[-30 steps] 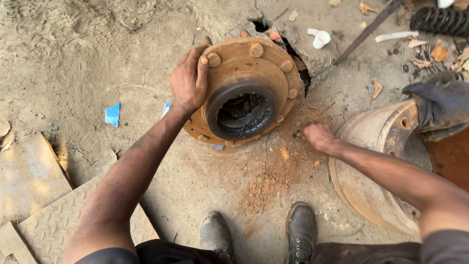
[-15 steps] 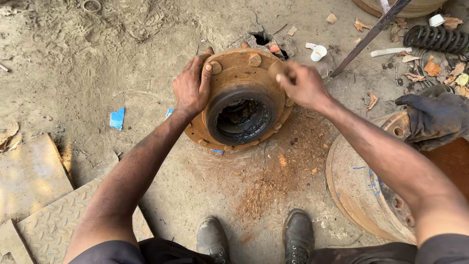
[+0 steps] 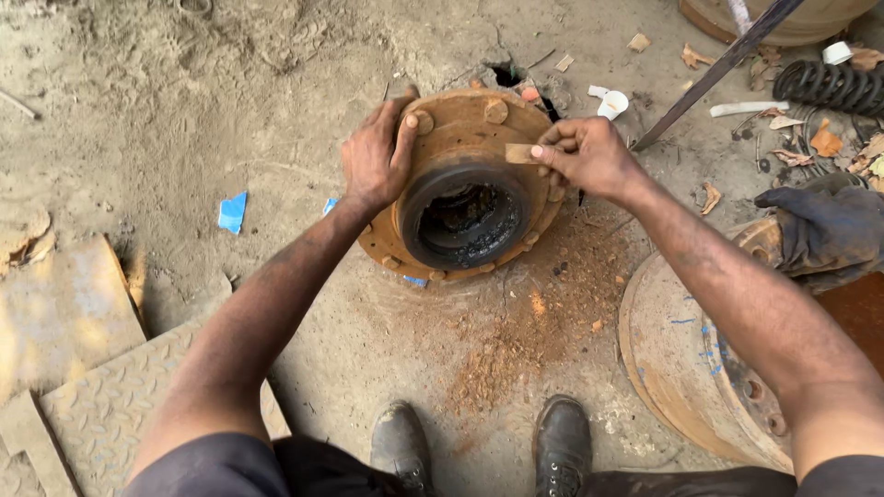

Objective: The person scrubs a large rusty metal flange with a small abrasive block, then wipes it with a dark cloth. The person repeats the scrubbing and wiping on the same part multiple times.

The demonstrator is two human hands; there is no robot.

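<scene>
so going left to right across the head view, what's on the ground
blue scrap → left hand → rusty wheel hub → right hand → brake drum → dark glove

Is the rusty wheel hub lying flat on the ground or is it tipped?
Tipped. The rusty wheel hub leans, its dark bore facing the camera; the left hand grips its rim.

Bare forearms, dark trousers, worn black boots (image 3: 401, 448).
</scene>
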